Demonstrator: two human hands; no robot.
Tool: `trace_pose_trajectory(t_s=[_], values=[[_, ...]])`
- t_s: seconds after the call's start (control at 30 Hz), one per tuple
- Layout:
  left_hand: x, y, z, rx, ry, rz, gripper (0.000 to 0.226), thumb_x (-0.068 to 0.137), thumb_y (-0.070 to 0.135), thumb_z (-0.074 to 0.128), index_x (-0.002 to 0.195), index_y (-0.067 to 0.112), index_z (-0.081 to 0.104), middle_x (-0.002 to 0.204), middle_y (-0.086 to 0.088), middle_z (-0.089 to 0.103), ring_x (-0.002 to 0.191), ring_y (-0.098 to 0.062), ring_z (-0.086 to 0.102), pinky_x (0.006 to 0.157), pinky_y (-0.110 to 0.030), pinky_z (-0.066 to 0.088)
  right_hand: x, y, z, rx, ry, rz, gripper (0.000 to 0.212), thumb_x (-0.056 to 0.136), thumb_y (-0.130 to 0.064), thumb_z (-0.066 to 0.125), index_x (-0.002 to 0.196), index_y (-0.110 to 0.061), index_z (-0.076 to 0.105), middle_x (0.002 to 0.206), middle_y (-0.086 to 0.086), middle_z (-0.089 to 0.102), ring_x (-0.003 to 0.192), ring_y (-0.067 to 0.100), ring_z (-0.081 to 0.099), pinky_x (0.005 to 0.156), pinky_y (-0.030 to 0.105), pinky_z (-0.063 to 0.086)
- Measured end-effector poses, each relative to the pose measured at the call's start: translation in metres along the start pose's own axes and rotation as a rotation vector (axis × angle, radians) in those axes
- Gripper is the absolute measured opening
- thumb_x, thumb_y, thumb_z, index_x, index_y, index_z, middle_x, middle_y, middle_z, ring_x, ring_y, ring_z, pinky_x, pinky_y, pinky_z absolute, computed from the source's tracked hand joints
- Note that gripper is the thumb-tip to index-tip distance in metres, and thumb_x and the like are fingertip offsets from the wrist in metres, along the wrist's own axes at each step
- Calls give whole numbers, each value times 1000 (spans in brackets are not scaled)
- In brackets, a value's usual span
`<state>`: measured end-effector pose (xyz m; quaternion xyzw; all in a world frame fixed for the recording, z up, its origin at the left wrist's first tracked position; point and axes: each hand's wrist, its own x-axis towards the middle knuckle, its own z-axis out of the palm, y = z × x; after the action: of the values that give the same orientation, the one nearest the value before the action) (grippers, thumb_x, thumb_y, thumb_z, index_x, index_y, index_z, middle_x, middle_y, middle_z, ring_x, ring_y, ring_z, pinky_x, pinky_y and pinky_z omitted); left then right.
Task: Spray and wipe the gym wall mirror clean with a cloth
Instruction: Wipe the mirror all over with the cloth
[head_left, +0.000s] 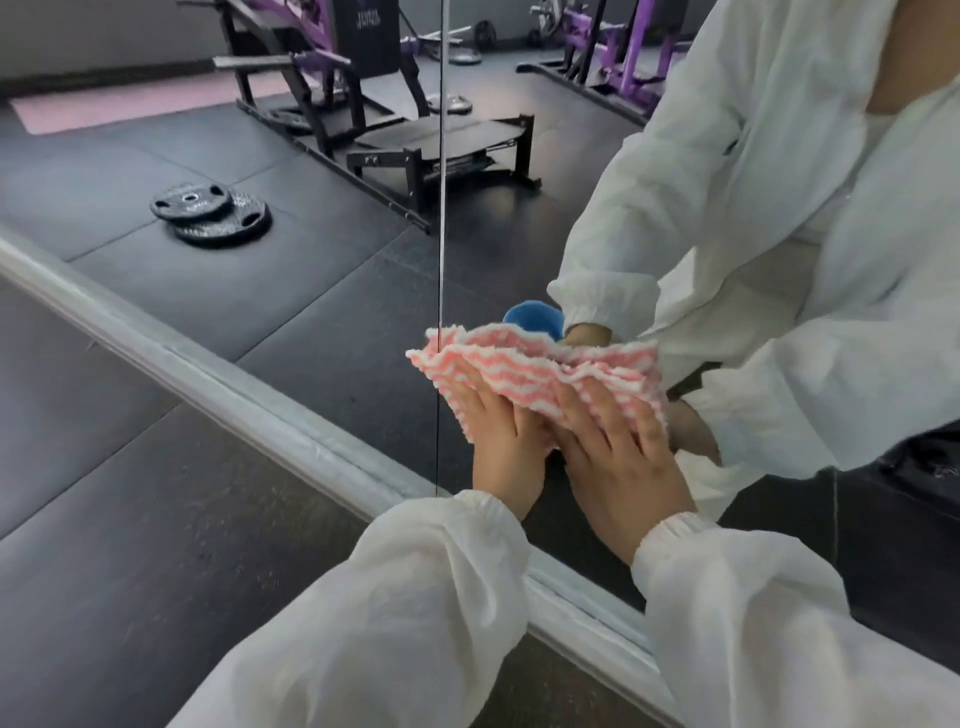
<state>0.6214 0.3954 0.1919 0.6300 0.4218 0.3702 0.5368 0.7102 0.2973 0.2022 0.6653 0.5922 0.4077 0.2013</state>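
The gym wall mirror (322, 270) fills the upper half of the view, and a vertical seam (440, 208) splits its panels. A pink-and-white striped cloth (535, 371) lies flat against the glass just right of that seam. My left hand (501, 436) presses the cloth's lower left part with straight fingers. Beside it, my right hand (621, 452) presses the lower right part the same way. Both arms are in white sleeves. A round blue thing (535, 319) shows in the reflection just above the cloth; what it is cannot be told.
The mirror's silver bottom frame (208, 371) runs diagonally down to the right, with dark rubber floor (130, 519) below it. The glass reflects me in white (779, 234), two weight plates (210, 213) and black-and-purple gym machines (322, 78).
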Motion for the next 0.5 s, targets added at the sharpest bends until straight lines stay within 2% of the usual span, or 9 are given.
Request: trace_pose_trajectory(t_s=[0.03,0.1,0.13,0.17,0.23,0.33,0.4,0.43,0.5], values=[[0,-14,-2,-13,-26,28,85,93,39,41,148,15,-18,158,-3,-16,146,-29,4,115,-52,22,1,-7,2,-10,-38,-11,71,88,-28,23,149,-8,-6,154,22,-22,141,43,-20,112,57,-16],[1,-40,-4,-67,-93,65,87,89,60,41,136,42,-30,144,30,-33,146,-10,-6,117,-44,17,-13,-32,16,-76,-104,-61,67,88,-25,19,149,-7,-5,154,21,-22,140,44,-21,110,58,-18],[1,-53,-4,-51,-92,66,87,85,65,38,133,44,-31,139,33,-36,144,-5,-11,119,-40,12,-17,-42,19,-74,-193,-78,66,88,-23,17,149,-8,-4,154,20,-21,139,44,-23,110,58,-19],[0,-66,-3,-19,-81,64,89,82,68,37,132,42,-31,139,29,-37,143,-3,-14,120,-37,7,-20,-52,25,-59,-262,-99,65,88,-21,14,148,-7,-4,153,21,-22,139,44,-24,109,59,-21],[0,-91,1,6,-70,16,92,76,72,37,130,42,-31,145,19,-34,143,-5,-16,120,-36,4,-28,-72,40,-60,-256,-138,65,87,-17,8,147,-3,-14,151,23,-27,137,46,-27,106,60,-24],[2,-132,6,-106,-100,-117,103,73,80,44,136,43,-29,156,7,-20,146,-12,0,118,-42,17,-39,-99,53,-97,-385,-242,66,88,-13,7,142,1,-28,146,27,-36,130,49,-36,99,63,-31],[3,-160,8,-224,-119,-255,100,85,64,50,145,31,-24,158,2,-3,142,-13,20,110,-38,35,-43,-117,65,-69,-442,-291,67,92,-18,13,141,-1,-30,140,29,-42,122,52,-44,91,64,-37],[4,-172,8,-246,-133,-301,91,94,47,48,147,24,-23,156,2,6,135,-10,28,102,-26,44,-44,-124,69,-33,-460,-302,67,95,-21,17,141,-2,-28,139,29,-43,121,52,-46,89,63,-38],[6,-196,8,-227,-180,-352,78,100,26,41,147,14,-19,148,1,18,123,-7,35,80,-6,46,-46,-140,83,-13,-463,-357,70,99,-27,23,141,1,-26,138,30,-44,119,51,-47,87,62,-40]])
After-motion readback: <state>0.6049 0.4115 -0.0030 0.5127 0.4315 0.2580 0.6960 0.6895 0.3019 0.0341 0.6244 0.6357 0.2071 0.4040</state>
